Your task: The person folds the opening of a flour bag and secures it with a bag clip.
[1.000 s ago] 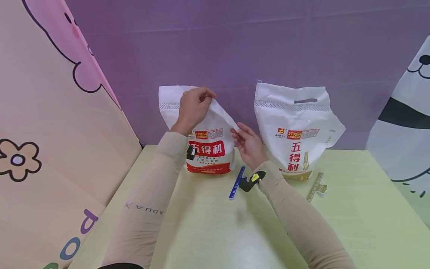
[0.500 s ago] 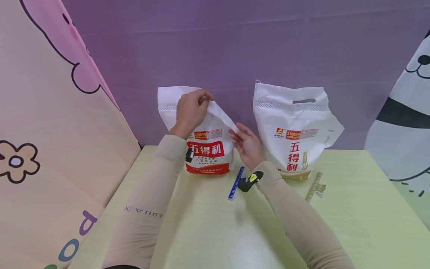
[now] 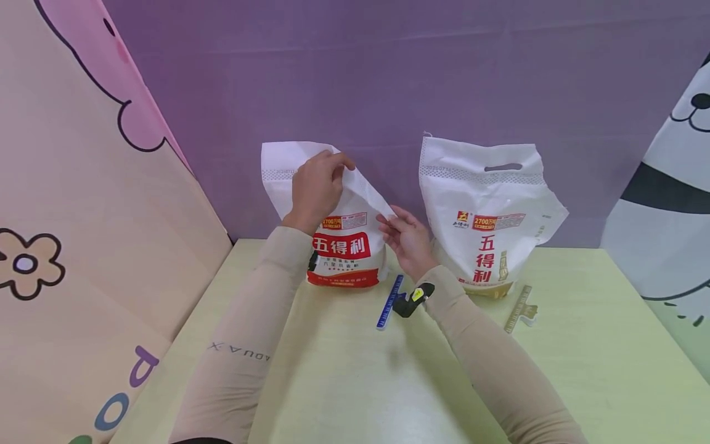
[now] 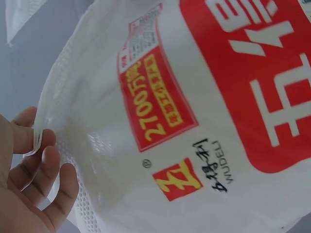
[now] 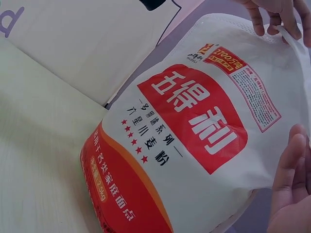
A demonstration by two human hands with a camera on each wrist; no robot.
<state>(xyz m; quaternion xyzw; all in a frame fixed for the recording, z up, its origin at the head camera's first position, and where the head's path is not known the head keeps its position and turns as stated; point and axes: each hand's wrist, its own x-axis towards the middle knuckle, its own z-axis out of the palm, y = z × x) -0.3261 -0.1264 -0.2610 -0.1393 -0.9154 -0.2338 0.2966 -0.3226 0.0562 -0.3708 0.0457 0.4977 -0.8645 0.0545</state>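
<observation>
white flour bag [image 3: 345, 243] stands on the table [image 3: 355, 370] by the wall, left hand [image 3: 314, 188] pinching its top flap, right hand [image 3: 409, 237] pinching the flap's corner, so an uneven tug could probably tip it.

Two white flour bags are standing on the desk [image 3: 344, 370]: one with a red label [image 3: 344, 246], one with a gold base [image 3: 488, 216]. Two sealing clips are lying there, one blue [image 3: 390, 302] and one pale gold [image 3: 520, 308]. Two hands are working, left [image 3: 315, 188] and right [image 3: 409, 239].
</observation>
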